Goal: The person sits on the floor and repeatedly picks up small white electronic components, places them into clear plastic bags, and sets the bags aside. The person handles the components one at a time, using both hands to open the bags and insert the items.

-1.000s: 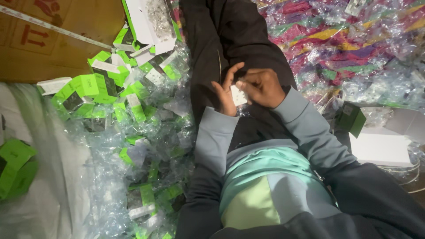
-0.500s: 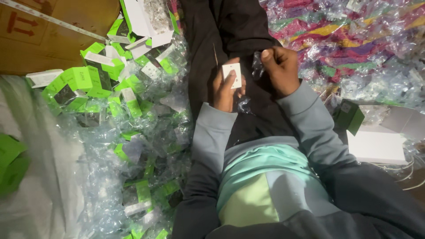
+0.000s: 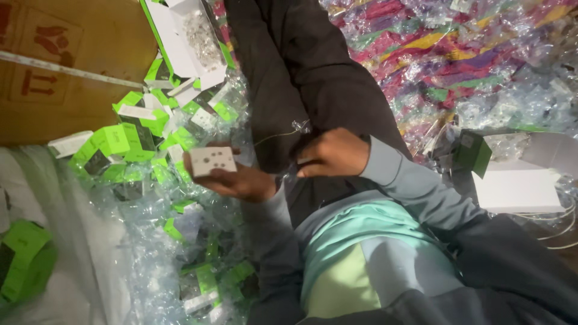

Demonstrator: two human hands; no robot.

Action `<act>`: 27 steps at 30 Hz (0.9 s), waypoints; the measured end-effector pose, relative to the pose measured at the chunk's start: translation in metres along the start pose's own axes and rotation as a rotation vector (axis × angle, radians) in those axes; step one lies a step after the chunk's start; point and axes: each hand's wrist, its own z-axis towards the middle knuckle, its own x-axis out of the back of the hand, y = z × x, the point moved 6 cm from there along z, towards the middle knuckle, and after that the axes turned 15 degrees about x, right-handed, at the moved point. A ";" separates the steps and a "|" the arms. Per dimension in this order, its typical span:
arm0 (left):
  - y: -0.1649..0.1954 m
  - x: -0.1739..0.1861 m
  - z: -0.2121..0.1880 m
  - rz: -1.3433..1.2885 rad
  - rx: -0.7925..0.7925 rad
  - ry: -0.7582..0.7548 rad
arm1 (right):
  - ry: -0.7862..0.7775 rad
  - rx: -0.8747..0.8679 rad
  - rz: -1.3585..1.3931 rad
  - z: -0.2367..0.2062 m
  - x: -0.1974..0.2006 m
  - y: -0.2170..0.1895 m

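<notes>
Plastic wrappers cover the floor (image 3: 481, 72); left hand (image 3: 241, 180) grips a white adapter (image 3: 212, 160), long axis sideways; right hand (image 3: 331, 153), closed on thin wrapping (image 3: 301, 126), is just beside.

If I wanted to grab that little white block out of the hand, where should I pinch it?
Probably pinch the small white block by its two long edges, coming from above. The left hand cradles it underneath, flat face up, so its top and upper edge look free.

packing room: green cartons (image 3: 114, 141), plastic wrappers (image 3: 481, 66) piled.
</notes>
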 end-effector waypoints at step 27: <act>-0.031 -0.050 -0.110 0.851 -0.216 -1.078 | 0.156 -0.665 -0.381 -0.153 0.197 0.193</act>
